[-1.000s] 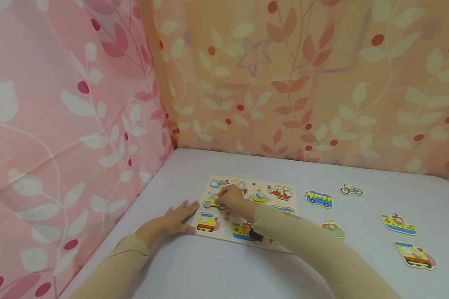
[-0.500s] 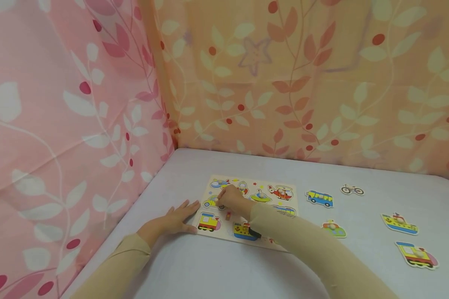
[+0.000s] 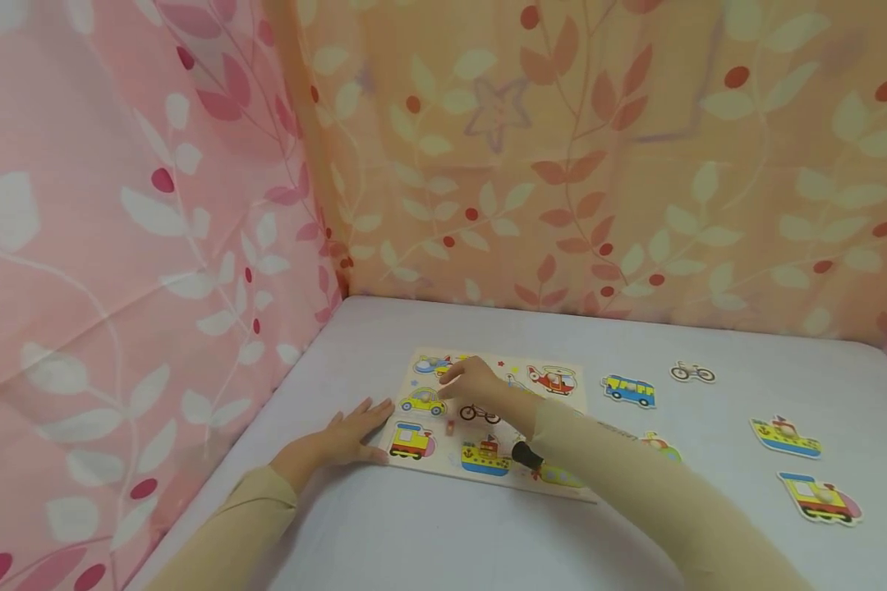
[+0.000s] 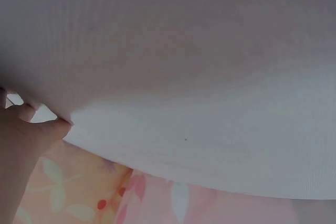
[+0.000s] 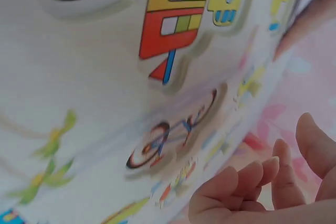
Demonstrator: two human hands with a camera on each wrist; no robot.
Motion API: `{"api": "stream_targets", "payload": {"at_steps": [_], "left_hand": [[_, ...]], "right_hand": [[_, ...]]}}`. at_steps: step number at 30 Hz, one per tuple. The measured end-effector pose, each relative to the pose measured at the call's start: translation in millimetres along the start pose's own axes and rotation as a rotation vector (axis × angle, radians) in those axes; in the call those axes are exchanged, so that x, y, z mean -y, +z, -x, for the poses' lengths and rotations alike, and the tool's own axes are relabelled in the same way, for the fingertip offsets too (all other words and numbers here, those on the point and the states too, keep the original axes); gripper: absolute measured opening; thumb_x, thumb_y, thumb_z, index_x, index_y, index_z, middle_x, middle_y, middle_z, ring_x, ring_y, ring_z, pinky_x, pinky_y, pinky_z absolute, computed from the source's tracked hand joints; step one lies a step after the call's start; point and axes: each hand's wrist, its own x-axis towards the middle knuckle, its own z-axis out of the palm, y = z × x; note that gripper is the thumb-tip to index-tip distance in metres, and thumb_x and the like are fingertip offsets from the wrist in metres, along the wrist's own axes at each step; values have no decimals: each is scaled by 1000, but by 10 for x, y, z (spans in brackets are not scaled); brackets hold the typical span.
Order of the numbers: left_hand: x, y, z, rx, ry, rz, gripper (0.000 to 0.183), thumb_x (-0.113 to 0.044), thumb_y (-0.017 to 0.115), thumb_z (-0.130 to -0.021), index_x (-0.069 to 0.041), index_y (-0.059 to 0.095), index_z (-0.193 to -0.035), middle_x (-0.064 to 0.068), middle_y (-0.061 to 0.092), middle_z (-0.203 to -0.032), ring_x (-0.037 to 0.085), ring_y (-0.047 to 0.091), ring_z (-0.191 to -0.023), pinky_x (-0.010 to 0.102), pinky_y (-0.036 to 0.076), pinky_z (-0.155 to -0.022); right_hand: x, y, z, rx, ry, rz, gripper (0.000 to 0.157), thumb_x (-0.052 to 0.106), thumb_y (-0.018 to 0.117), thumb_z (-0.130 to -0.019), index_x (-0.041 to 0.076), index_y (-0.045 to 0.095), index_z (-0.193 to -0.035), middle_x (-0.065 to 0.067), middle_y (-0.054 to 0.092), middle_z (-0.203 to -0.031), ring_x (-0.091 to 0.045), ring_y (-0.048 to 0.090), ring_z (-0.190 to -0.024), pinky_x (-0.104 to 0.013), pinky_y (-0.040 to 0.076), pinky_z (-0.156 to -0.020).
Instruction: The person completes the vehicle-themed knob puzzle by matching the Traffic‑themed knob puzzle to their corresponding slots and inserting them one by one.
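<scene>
A light puzzle board [image 3: 447, 460] printed with vehicles lies on the table. My left hand [image 3: 351, 432] rests flat with spread fingers at its left edge. In the left wrist view, that hand [image 4: 26, 135] shows only partly, at the left side. A yellow car piece [image 3: 424, 401] lies in the board's left part, its knob up. My right hand [image 3: 476, 387] hovers just right of the car, fingers loosely bent and holding nothing. In the right wrist view, the right hand [image 5: 257, 190] is apart from the board, near the printed bicycle [image 5: 170, 129].
Loose pieces lie right of the board: a blue bus [image 3: 629, 391], a bicycle [image 3: 692, 372], a boat [image 3: 786, 436], a train [image 3: 819, 498] and a green-and-red piece [image 3: 665, 448] partly behind the right sleeve. Flowered curtains [image 3: 562, 164] stand behind and at the left.
My right hand has let go of the yellow car piece and moved up and right from it, uncovering the printed bicycle. The left hand has stayed at the board's edge.
</scene>
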Motion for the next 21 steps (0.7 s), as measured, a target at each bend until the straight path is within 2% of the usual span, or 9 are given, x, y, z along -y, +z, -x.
{"api": "stream_targets", "payload": {"at_steps": [3, 4, 6, 10, 11, 13, 17, 21], "left_hand": [[1, -3, -12, 3, 3, -12, 90, -41, 73, -84, -11, 25, -155, 9, 18, -161, 37, 3, -147, 66, 1, -110], [4, -4, -16, 4, 7, -14, 89, -40, 73, -85, -11, 25, -154, 10, 18, -161, 38, 4, -147, 67, 1, -110], [5, -3, -13, 9, 6, -18, 89, -40, 73, -84, -11, 27, -154, 10, 18, -161, 38, 3, -147, 68, 1, -110], [13, 10, 10, 9, 2, -17, 87, -40, 73, -84, -11, 29, -154, 10, 18, -161, 38, 3, -147, 68, 1, -109], [11, 7, 17, 10, 0, -16, 87, -40, 73, -84, -11, 29, -154, 10, 18, -161, 39, 3, -147, 68, 1, -109], [11, -7, 21, 11, 3, -19, 87, -41, 72, -85, -11, 28, -154, 11, 18, -161, 39, 3, -147, 69, 2, -109], [0, -34, 9, 18, 7, -15, 87, -42, 72, -85, -11, 28, -154, 11, 18, -161, 40, 2, -146, 68, 1, -109], [-8, -22, -6, 20, 7, -11, 88, -41, 73, -84, -12, 28, -154, 11, 18, -161, 39, 3, -147, 68, 1, -110]], "right_hand": [[-11, -166, 88, -5, 8, -46, 26, 10, 76, -84, 0, 71, -107, -17, 56, -128, -32, 54, -111, -41, 49, -89], [-20, -223, 118, -7, 18, -65, 26, 10, 75, -84, 1, 71, -108, -17, 56, -125, -28, 56, -98, -39, 50, -82], [-55, -341, 182, -9, 19, -93, 26, 10, 74, -86, 0, 69, -109, -16, 57, -119, -24, 54, -90, -38, 50, -78], [-144, -559, 288, -26, 32, -111, 28, 12, 72, -88, 0, 68, -113, -18, 55, -120, -29, 54, -98, -44, 49, -85], [-166, -610, 315, -29, 34, -107, 30, 13, 71, -89, 0, 67, -115, -18, 55, -121, -32, 51, -107, -49, 47, -91], [-206, -703, 355, -41, 57, -103, 32, 14, 71, -89, 0, 66, -118, -18, 55, -122, -34, 50, -111, -52, 44, -95], [-305, -881, 438, -53, 86, -86, 34, 17, 70, -90, 2, 65, -120, -15, 57, -115, -31, 51, -106, -55, 44, -94], [-416, -1041, 526, -64, 86, -57, 35, 19, 71, -89, 2, 65, -120, -12, 57, -106, -29, 52, -99, -49, 47, -90]]}}
